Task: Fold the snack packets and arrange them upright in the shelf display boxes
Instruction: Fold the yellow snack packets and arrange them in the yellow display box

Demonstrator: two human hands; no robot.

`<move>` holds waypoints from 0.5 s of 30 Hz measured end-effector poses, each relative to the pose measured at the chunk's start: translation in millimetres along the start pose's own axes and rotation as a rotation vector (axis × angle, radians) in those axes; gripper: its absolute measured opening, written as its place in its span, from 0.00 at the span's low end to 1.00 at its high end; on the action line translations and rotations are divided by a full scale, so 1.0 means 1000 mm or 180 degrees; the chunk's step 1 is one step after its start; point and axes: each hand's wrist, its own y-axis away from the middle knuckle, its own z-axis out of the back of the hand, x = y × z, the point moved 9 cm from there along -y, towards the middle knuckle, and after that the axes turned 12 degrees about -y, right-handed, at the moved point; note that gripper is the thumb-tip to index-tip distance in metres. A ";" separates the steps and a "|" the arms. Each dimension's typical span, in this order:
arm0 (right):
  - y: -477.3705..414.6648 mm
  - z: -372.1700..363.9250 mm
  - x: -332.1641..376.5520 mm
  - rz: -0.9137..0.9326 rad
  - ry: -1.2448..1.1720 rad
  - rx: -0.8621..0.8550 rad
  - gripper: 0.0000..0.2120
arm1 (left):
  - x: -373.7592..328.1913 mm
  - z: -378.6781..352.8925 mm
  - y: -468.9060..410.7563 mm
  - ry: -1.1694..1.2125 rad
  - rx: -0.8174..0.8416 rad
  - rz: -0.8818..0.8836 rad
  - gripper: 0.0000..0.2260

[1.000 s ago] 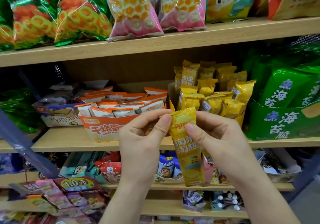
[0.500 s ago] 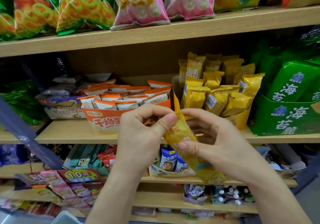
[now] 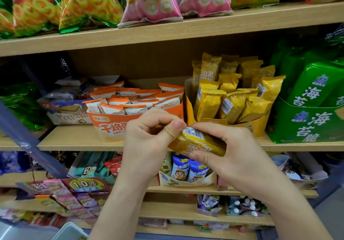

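So the yellow snack packet [image 3: 197,143] is up in both hands, right in front of the edge of the middle shelf [image 3: 74,139] and just below the yellow display box [image 3: 256,126]. It's a long glossy foil sleeve, lying tilted more or less sideways. There's a white barcode patch at its upper left end and pale characters along the front, though those are too covered to read properly.

The left hand [image 3: 149,143] pinches the barcode end between thumb and forefinger. The right hand [image 3: 236,152] has its fingers [image 3: 219,129] curled over the top of the packet and its thumb pressed along the lower edge, so both hands are gripping it.

The yellow box behind is packed with the same packets standing upright. Some are folded short at the front and taller ones sit at the back, and one of those reads 淘来.

Next to it on the left is an orange display box [image 3: 111,128] with big white 干烙 on the front, full of white and orange packets. Left of that is a wafer box [image 3: 70,117] with "Morrond" showing, the rest cut off. On the right, the green boxes [image 3: 307,126] say 海苔脆. One shelf down there's a yellow price tag [image 3: 83,184] reading 1.0元.
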 end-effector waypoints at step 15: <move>0.001 -0.002 -0.022 -0.0346 -0.1210 0.0162 0.25 | 0.021 -0.006 -0.003 0.0890 0.0411 0.0753 0.11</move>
